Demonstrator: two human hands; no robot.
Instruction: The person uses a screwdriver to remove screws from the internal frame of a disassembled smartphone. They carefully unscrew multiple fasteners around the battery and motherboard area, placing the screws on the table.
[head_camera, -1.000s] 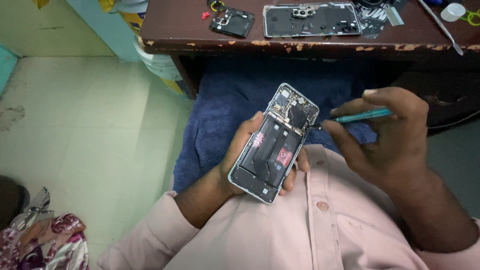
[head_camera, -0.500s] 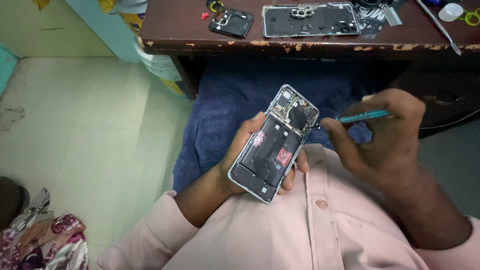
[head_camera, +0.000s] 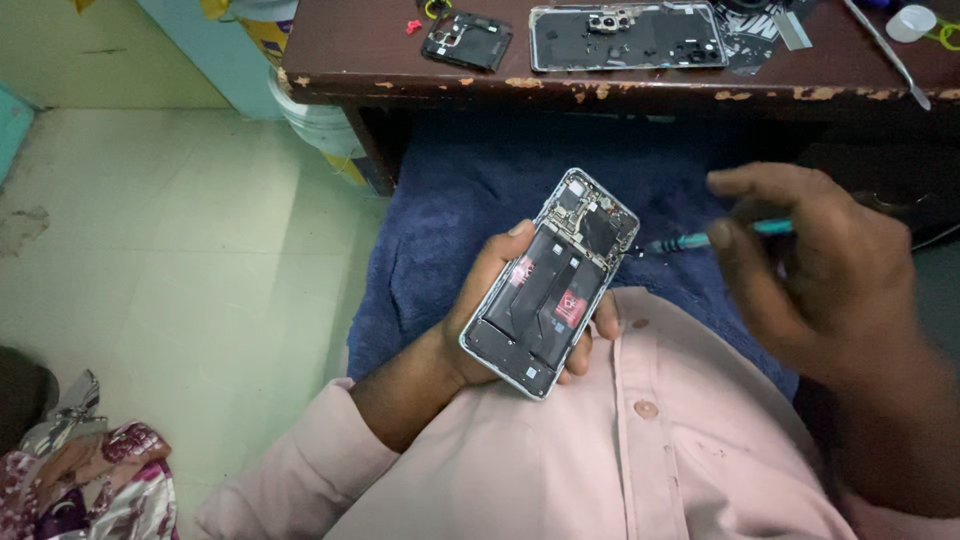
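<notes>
My left hand (head_camera: 478, 318) grips an opened smartphone (head_camera: 552, 283) with its back cover off, showing the black battery, flex cables and circuit board. The phone is tilted, top end toward the upper right. My right hand (head_camera: 815, 270) holds a thin teal screwdriver (head_camera: 700, 239); its dark tip sits just off the phone's upper right edge, close to the circuit board. Both hands hover over a dark blue towel (head_camera: 450, 210) on my lap.
A dark wooden table (head_camera: 640, 85) with chipped edges runs along the top. On it lie a phone back cover (head_camera: 628, 36), a small black camera frame (head_camera: 466, 40), a metal tool (head_camera: 888, 55) and a white cap (head_camera: 911, 22). A plastic bucket (head_camera: 315, 125) stands on the pale green floor at left.
My right hand drew the screwdriver tip slightly away from the phone's top corner toward the right. The phone in my left hand stayed almost still.
</notes>
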